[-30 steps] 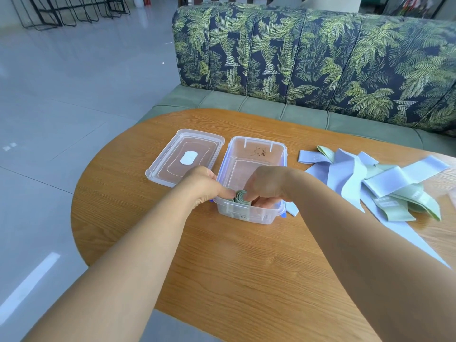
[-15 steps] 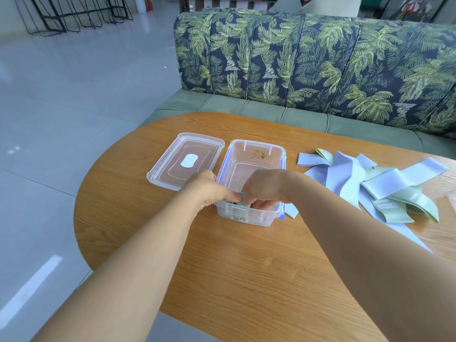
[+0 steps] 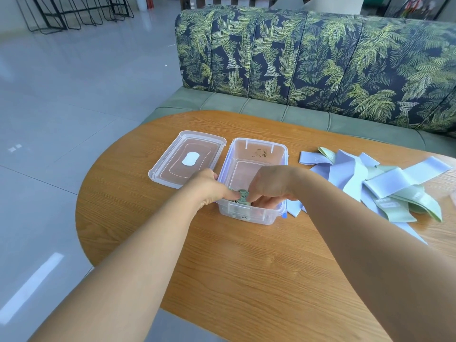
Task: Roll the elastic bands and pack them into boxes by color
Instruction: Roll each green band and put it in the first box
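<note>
- My left hand [image 3: 209, 185] and right hand [image 3: 270, 185] pinch the rolled green band [image 3: 243, 195] from both sides, so it can't uncoil.
- It sits at the 6 o'clock end of the box [image 3: 256, 151].
- The unrolled bands [image 3: 385, 183] wait at 3 o'clock on the bench [image 3: 246, 267].

Left hand [image 3: 208, 187] and right hand [image 3: 270, 185] are bare, forearms too.
</note>
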Motion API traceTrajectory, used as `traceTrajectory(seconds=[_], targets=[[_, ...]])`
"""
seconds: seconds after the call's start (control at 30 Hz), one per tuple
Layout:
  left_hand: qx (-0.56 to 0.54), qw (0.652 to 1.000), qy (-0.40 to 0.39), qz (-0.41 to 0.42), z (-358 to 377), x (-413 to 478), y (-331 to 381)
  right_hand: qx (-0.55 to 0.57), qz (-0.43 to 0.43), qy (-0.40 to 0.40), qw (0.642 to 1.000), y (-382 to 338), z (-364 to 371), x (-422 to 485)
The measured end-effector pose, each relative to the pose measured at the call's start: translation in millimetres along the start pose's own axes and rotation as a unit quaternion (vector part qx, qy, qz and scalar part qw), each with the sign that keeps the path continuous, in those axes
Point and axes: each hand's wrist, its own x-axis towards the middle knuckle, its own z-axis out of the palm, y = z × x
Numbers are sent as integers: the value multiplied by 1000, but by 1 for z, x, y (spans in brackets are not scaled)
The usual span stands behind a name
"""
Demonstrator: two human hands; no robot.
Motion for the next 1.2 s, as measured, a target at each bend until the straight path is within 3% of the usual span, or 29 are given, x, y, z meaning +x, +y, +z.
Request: traceTrajectory(seconds=[0.83, 1.2], targets=[[-21, 1000, 8, -1, -2, -5, -1, -78, -44, -11, 996, -1, 2, -11], [-10, 1000, 13, 3, -2, -3, -2, -61, -32, -10, 998, -4, 3, -8]])
